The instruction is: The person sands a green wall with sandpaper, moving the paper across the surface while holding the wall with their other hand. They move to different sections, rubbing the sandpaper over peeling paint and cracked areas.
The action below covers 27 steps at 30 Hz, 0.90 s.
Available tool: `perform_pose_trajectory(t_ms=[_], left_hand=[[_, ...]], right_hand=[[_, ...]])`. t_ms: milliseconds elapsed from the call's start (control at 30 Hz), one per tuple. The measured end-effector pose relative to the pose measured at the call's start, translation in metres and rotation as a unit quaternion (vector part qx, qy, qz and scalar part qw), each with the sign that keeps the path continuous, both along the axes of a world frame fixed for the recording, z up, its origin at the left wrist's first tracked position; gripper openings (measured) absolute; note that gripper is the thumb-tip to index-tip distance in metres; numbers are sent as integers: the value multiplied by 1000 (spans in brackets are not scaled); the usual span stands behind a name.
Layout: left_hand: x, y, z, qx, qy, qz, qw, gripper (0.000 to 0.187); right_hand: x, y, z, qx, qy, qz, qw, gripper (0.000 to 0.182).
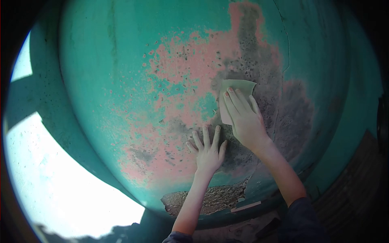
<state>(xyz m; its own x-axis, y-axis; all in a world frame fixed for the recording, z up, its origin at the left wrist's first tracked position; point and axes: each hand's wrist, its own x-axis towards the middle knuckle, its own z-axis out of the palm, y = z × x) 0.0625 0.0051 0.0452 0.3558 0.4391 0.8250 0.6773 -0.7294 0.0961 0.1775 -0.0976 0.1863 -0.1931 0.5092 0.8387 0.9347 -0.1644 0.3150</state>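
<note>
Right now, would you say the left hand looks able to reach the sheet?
Probably yes: the left hand is spread close below the sheet, with nothing visible between, though the right hand covers part of it.

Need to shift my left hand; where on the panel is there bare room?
Free: the green stretch between the panel's left edge and the pink patch; the grey area between the right hand and the panel's green right side. Crowded: mid-panel, where that hand lies on the sheet and the left hand spreads below, to its left.
</note>
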Motion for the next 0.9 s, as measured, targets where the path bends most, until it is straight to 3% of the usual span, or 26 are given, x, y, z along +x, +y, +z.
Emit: perform_pose_trajectory(t_ms=[233,500,733,900], left_hand=[[-1,-2,1,-10,-6,-3,1000,65],[-1,1,-5,8,-8,-2,1000,63],[-2,1,-19,-10,-5,-11,1000,63],[-18,-10,-37,-46,-27,-51,997,62]], right_hand=[[-15,21,62,60,-15,51,997,66],[7,-3,-23,-28,2,15,1000,66],[5,7,-1,29,17,36,999,65],[13,4,-99,-59,34,34,997,65]])
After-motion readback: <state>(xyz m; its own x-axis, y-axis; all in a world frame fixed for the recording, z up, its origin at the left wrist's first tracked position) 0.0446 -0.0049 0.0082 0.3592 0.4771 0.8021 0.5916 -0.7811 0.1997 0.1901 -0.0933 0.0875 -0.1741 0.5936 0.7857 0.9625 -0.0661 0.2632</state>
